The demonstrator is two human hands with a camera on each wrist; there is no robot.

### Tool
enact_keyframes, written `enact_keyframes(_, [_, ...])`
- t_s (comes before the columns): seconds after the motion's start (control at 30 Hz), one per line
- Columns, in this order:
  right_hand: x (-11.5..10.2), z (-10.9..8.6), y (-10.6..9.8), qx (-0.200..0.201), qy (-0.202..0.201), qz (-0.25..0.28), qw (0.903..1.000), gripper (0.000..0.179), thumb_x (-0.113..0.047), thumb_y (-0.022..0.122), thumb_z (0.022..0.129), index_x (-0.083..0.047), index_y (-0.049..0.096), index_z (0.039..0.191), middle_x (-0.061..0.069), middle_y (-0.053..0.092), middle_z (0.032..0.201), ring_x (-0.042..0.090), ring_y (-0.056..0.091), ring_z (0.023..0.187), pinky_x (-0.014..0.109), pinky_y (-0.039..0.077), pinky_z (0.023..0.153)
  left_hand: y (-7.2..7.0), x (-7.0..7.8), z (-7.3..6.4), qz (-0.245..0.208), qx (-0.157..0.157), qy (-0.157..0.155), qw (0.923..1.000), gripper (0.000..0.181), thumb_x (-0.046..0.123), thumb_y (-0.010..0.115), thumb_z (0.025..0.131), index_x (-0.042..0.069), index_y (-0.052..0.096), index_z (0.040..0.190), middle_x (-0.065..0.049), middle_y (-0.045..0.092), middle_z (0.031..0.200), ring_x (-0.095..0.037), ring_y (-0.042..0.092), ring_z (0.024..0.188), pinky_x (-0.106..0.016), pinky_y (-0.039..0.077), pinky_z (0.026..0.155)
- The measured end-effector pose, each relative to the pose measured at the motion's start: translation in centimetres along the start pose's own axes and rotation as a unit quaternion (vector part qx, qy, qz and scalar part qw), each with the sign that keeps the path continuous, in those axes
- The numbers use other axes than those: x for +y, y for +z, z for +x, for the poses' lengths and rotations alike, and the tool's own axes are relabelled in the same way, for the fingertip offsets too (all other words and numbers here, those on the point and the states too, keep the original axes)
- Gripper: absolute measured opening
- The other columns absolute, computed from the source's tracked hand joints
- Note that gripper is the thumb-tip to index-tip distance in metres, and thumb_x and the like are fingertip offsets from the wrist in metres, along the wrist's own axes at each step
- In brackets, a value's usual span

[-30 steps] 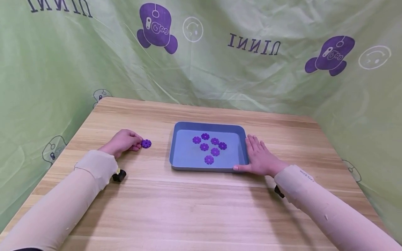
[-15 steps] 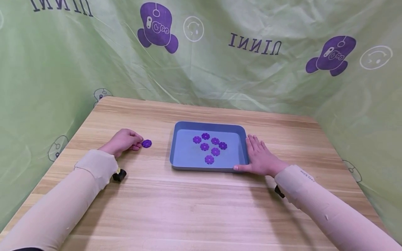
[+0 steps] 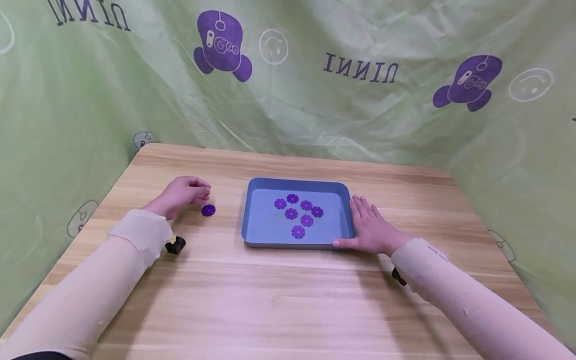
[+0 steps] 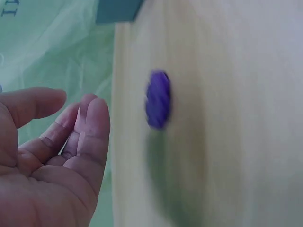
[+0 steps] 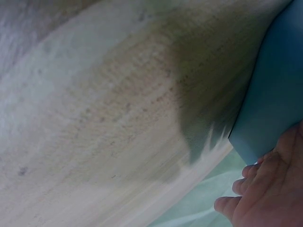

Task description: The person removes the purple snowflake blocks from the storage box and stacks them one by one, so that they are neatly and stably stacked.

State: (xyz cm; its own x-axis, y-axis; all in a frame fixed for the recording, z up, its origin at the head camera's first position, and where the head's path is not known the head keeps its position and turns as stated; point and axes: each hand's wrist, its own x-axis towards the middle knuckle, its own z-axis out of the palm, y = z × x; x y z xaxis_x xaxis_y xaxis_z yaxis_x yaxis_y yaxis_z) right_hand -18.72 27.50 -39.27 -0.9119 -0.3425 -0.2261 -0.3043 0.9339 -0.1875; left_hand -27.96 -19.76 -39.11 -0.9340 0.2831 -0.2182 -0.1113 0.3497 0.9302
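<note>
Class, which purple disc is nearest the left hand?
The lone disc outside the blue tray, on the table beside the left hand; the other seven discs lie inside the tray.

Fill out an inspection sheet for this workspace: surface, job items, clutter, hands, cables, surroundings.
Surface: wooden table, with pale streaks of glare.
Job items: blue tray holding seven purple discs; one loose disc on the table, left of the tray.
Clutter: nothing seen.
Left hand: beside the loose disc, not touching it, fingers loosely bent, holding nothing.
Right hand: against the tray's right side, fingers spread, thumb at the near right corner.
Cables: nothing seen.
Surroundings: green curtain behind and at both sides, printed with purple figures and upside-down lettering.
</note>
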Motion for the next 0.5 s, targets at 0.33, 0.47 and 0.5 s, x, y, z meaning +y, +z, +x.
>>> enact_keyframes(0.33, [-0.1, -0.3, -0.3, 0.01, -0.005, -0.002, 0.9999, 0.126, -0.073, 0.066, 0.086, 0.021, 0.015, 0.153, 0.039, 0.012, 0.162, 0.054, 0.011, 0.151, 0.066, 0.011, 0.121, 3.6, 3.8, 1.4, -0.03, -0.035, 0.01, 0.9989, 0.041, 0.004, 0.051, 0.106, -0.021, 0.042, 0.138, -0.035, 0.052, 0.133, -0.034, 0.062, 0.111, -0.028, 0.058, 0.091])
enact_keyframes(0.47, [-0.1, -0.5, -0.3, 0.012, -0.008, -0.001, 0.9999, 0.127, -0.074, 0.066, 0.085, 0.021, 0.016, 0.153, 0.039, 0.013, 0.162, 0.054, 0.012, 0.15, 0.066, 0.012, 0.12, 5.0, 5.3, 1.9, -0.035, -0.044, 0.011, 0.9984, 0.04, 0.005, 0.05, 0.106, -0.02, 0.043, 0.138, -0.037, 0.051, 0.136, -0.042, 0.059, 0.119, -0.033, 0.057, 0.094])
enact_keyframes(0.5, [-0.1, -0.5, -0.3, 0.012, -0.008, 0.0, 0.9999, 0.128, -0.075, 0.065, 0.085, 0.021, 0.015, 0.153, 0.039, 0.013, 0.162, 0.053, 0.012, 0.151, 0.066, 0.012, 0.12, 5.3, 5.6, 2.1, -0.036, -0.046, 0.011, 0.9982, 0.04, 0.004, 0.05, 0.107, -0.02, 0.043, 0.137, -0.037, 0.051, 0.136, -0.044, 0.058, 0.121, -0.033, 0.057, 0.094])
